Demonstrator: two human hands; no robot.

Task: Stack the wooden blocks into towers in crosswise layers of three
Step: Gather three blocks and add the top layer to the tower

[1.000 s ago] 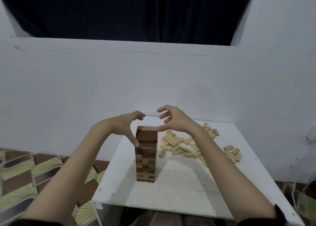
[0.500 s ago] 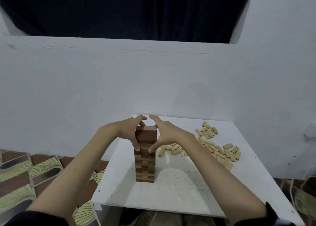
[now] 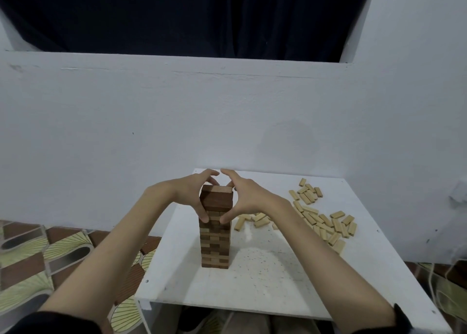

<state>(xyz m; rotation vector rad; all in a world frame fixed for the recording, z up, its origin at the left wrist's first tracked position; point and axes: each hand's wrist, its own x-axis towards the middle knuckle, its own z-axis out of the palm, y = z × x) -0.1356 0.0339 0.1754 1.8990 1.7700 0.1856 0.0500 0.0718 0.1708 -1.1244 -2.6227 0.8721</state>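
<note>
- On the white table (image 3: 278, 290), a tower (image 3: 215, 235) of crosswise wooden layers stands upright, near the left edge.
- Left hand (image 3: 188, 194) cups the tower's top from 9 o'clock, fingers curled over the far edge, thumb pressed on the near face.
- Right hand (image 3: 246, 197) mirrors it from 3 o'clock, thumb on the near face; both thumbs nearly meet.
- Loose blocks (image 3: 326, 222) lie scattered at 2 to 3 o'clock of the tower, well apart from it.
- Patterned floor (image 3: 38, 257) shows at 8 o'clock.
</note>
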